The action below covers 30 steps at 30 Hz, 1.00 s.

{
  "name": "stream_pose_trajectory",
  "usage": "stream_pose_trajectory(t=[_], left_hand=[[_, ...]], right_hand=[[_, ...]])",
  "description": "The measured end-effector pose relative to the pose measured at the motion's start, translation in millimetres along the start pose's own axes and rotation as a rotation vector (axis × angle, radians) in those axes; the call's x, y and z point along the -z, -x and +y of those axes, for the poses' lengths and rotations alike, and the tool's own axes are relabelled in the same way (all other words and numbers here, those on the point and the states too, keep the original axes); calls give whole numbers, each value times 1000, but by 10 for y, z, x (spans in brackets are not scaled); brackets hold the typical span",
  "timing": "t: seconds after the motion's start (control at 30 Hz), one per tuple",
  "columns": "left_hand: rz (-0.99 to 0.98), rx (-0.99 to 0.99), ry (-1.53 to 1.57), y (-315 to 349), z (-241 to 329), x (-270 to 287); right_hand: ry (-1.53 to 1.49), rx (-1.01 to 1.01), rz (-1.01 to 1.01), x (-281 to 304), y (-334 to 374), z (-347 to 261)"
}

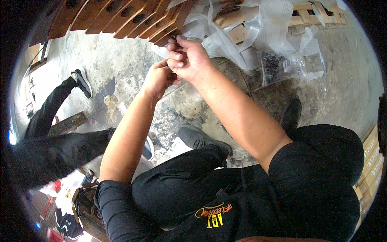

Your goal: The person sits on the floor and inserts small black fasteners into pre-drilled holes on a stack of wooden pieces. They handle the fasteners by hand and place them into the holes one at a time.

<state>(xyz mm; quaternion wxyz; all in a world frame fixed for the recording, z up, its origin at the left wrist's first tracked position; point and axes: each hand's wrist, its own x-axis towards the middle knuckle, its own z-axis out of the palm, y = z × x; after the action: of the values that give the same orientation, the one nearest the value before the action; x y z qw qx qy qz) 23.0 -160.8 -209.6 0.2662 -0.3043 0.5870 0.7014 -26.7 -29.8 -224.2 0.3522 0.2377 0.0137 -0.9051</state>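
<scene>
My left hand and my right hand are close together in front of me, just below the near ends of a row of brown wooden panels with dark round holes. The right hand's fingers are curled, and its thumb and forefinger reach up to the lowest panel end. Left fingers and thumb are pinched together right beneath the right hand. What either hand holds, if anything, is hidden or too small to make out. White foam wrap lies beside the right hand.
A clear plastic bag with dark small pieces lies on the stained concrete floor. Pallet wood is at the back right. Another person's legs extend in from the left. Cardboard boxes stand at the right edge.
</scene>
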Motion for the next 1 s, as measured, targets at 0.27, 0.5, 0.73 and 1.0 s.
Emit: stream_pose_trajectory(t=[0.27,0.5,0.73,1.0], left_hand=[[15,3,-76,7,-53,95],[11,-16,-38,-10,-20,34],[-18,20,-10,20,-54,141],[-79,-85,-265,46,104,60]], right_hand=[[23,16,99,-74,25,54],[-213,-78,-180,67,-28,54],[-44,-156,-342,68,67,-69],[1379,165,-36,239,276,-240]])
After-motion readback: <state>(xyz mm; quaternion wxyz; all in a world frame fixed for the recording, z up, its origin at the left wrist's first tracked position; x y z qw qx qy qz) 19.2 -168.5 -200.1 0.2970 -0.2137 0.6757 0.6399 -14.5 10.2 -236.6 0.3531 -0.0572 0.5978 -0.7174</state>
